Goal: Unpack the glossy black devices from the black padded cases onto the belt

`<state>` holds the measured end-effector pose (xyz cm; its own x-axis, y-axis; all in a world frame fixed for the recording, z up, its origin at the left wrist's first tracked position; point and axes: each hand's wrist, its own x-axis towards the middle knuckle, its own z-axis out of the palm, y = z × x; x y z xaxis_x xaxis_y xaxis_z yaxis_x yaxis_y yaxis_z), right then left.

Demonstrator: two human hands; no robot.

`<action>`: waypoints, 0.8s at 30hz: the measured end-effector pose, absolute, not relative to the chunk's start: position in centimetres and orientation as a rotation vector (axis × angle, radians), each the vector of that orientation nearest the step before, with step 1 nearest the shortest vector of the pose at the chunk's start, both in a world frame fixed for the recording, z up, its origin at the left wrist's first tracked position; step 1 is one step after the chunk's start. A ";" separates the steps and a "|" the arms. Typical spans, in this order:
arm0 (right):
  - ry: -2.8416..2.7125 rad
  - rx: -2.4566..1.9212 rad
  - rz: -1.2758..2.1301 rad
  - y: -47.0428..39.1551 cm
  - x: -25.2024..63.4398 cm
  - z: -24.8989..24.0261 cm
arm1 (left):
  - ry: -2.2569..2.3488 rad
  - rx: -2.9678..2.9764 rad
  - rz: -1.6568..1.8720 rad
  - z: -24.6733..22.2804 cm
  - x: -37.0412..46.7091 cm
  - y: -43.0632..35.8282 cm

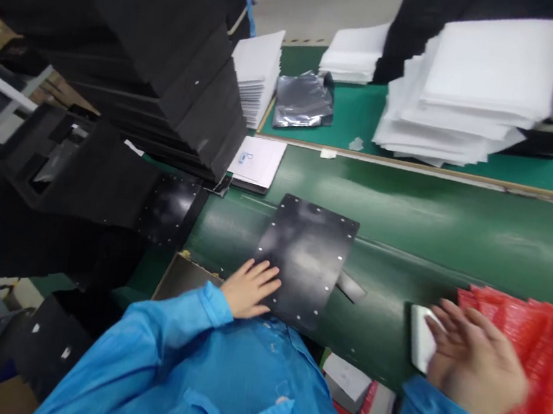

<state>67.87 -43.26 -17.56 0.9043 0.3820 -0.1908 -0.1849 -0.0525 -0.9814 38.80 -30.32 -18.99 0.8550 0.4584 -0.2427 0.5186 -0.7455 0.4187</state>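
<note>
A flat black plate (305, 254) with small light dots along its edges lies on the green work surface. My left hand (250, 289) rests at the plate's lower left edge, fingers spread. Over on the right, my right hand (477, 359) is raised with its fingers apart, blurred by motion, and nothing shows in it. It is nearest to a white flat object (422, 338) and a pile of red bubble-wrap bags (535, 353). A grey strip (351, 287) sticks out from the plate's right side.
Tall stacks of black foam (172, 73) stand at the left. Behind the work surface are white sheet stacks (495, 66) and a silvery bag (304, 99). A white paper booklet (258, 161) lies behind the plate. An opened grey box (346, 383) sits near my body.
</note>
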 end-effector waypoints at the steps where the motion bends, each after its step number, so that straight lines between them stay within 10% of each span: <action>1: -0.194 -1.566 0.448 -43.0 67.5 -16.6 | 0.779 2.520 -0.152 -18.3 36.5 -27.4; 10: -0.804 -1.444 1.299 -30.3 48.0 -17.6 | 2.493 1.595 0.405 -22.6 14.8 -10.4; 17: -0.643 -1.707 1.765 -18.8 35.7 -28.2 | 2.117 1.337 0.513 -28.3 9.8 -16.7; 24: -0.664 -1.642 1.758 -18.4 32.3 -28.4 | 1.874 1.037 0.711 -28.2 10.2 -14.0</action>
